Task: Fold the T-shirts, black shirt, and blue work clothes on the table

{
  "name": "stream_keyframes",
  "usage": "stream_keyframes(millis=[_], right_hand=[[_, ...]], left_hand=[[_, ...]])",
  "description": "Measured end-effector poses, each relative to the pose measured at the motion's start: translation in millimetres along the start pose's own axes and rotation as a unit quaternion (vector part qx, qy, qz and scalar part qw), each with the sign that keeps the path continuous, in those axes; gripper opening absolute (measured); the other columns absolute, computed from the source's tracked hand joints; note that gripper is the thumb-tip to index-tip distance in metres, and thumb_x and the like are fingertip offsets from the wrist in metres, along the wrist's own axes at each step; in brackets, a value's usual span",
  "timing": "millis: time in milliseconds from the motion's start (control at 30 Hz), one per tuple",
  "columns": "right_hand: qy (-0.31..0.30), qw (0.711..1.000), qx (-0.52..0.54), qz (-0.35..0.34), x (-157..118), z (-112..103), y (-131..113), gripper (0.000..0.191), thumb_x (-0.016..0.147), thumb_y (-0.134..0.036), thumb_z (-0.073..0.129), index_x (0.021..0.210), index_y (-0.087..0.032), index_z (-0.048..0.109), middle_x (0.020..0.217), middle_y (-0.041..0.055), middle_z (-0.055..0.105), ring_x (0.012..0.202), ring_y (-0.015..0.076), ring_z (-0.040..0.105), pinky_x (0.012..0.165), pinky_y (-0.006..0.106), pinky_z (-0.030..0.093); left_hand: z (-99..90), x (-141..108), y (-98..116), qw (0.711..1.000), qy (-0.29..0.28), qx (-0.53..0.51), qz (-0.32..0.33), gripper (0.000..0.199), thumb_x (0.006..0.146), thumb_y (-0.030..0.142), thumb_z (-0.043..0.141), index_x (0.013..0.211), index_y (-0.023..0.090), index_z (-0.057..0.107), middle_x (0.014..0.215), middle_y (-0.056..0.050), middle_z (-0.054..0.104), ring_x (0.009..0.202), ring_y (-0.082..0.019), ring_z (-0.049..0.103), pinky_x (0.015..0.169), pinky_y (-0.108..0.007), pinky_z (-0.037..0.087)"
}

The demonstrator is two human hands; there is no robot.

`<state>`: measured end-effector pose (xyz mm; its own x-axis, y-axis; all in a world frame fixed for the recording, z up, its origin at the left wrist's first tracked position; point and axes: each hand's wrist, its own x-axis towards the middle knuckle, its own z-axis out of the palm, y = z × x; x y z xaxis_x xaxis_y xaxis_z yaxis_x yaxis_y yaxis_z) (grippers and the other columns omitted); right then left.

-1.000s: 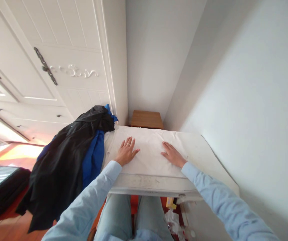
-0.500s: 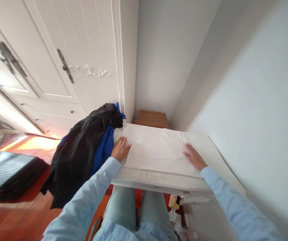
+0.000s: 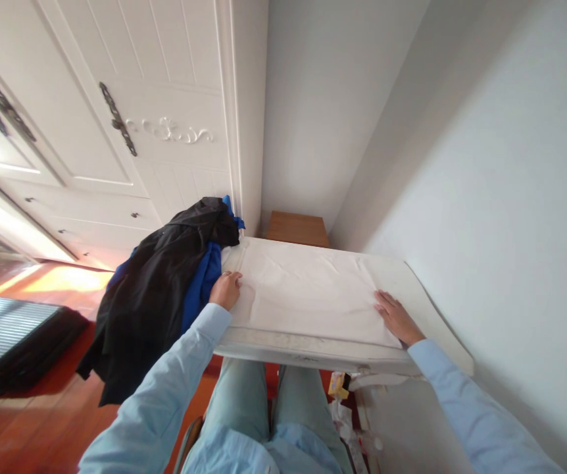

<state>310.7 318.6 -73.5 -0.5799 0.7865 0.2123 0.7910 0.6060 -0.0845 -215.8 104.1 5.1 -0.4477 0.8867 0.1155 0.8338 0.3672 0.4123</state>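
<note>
A white cloth (image 3: 308, 286) lies spread over a narrow white table (image 3: 416, 296), with light creases near its far edge. My left hand (image 3: 226, 289) is at the cloth's left end beside the dark garments, its fingers curled in; what they pinch, if anything, is too small to make out. My right hand (image 3: 398, 317) rests flat on the cloth's right edge, fingers stretched out. Black clothing (image 3: 150, 296) with blue cloth (image 3: 198, 289) under it hangs over the table's left end.
A white wardrobe (image 3: 179, 85) stands at the left and a grey wall (image 3: 520, 197) at the right. Behind the table is a brown wooden box (image 3: 298, 229). A dark ridged item (image 3: 12, 339) lies on the wooden floor. Below the table is a yellow packet (image 3: 337, 385).
My left hand has curled its fingers and shifted slightly left. My right hand has slid right and a little nearer, to the cloth's right edge. The view has shifted slightly.
</note>
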Motion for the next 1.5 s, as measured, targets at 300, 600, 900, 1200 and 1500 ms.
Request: stream_keyframes(millis=[300,600,900,1200,1500], right_hand=[[0.034,0.997,0.037,0.055,-27.3,-12.1,0.4,0.056,0.102,-0.04,0.029,0.143,-0.012,0.054,0.148,0.0201,0.056,0.14,0.0346,0.05,0.114,0.06,0.042],[0.105,0.989,0.085,0.052,-50.6,-24.3,-37.6,0.074,0.098,-0.066,0.035,0.151,-0.016,0.044,0.151,0.0183,0.052,0.142,0.0344,0.046,0.117,0.056,0.04],[0.084,0.994,0.038,0.066,-73.2,-7.9,-17.3,0.067,0.1,-0.058,0.031,0.149,-0.014,0.046,0.149,0.0209,0.054,0.141,0.0352,0.048,0.116,0.057,0.041],[0.064,0.996,0.049,0.05,-43.5,-33.2,-41.2,0.07,0.1,-0.058,0.031,0.156,-0.016,0.036,0.155,0.019,0.048,0.145,0.0349,0.042,0.119,0.058,0.035],[-0.058,0.992,0.04,-0.102,105.9,-45.5,-118.3,0.062,0.103,-0.049,0.034,0.154,-0.014,0.042,0.164,0.0157,0.034,0.154,0.0287,0.027,0.126,0.05,0.022]], left_hand=[[-16.8,-15.8,10.1,0.998,0.05,-0.029,-0.008,0.036,0.095,0.021,0.045,0.123,0.014,0.067,0.111,-0.014,0.071,0.103,-0.024,0.067,0.093,-0.034,0.051],[-32.4,-72.1,18.4,0.992,-0.116,0.028,-0.041,0.054,0.083,0.031,0.072,0.133,0.015,0.058,0.104,-0.011,0.073,0.103,-0.028,0.068,0.086,-0.032,0.048],[-22.9,-74.3,-2.7,0.992,-0.044,-0.072,-0.097,0.041,0.088,0.019,0.057,0.129,0.015,0.059,0.091,-0.005,0.075,0.093,-0.024,0.071,0.082,-0.03,0.05],[-25.3,-70.2,29.0,0.999,0.009,0.033,0.041,0.045,0.094,0.028,0.052,0.137,0.014,0.054,0.131,-0.017,0.064,0.119,-0.03,0.063,0.103,-0.04,0.048],[38.3,-31.5,95.1,0.982,-0.09,0.109,0.124,0.074,0.101,0.055,0.04,0.149,0.0,0.043,0.161,-0.028,0.032,0.152,-0.039,0.025,0.122,-0.051,0.026]])
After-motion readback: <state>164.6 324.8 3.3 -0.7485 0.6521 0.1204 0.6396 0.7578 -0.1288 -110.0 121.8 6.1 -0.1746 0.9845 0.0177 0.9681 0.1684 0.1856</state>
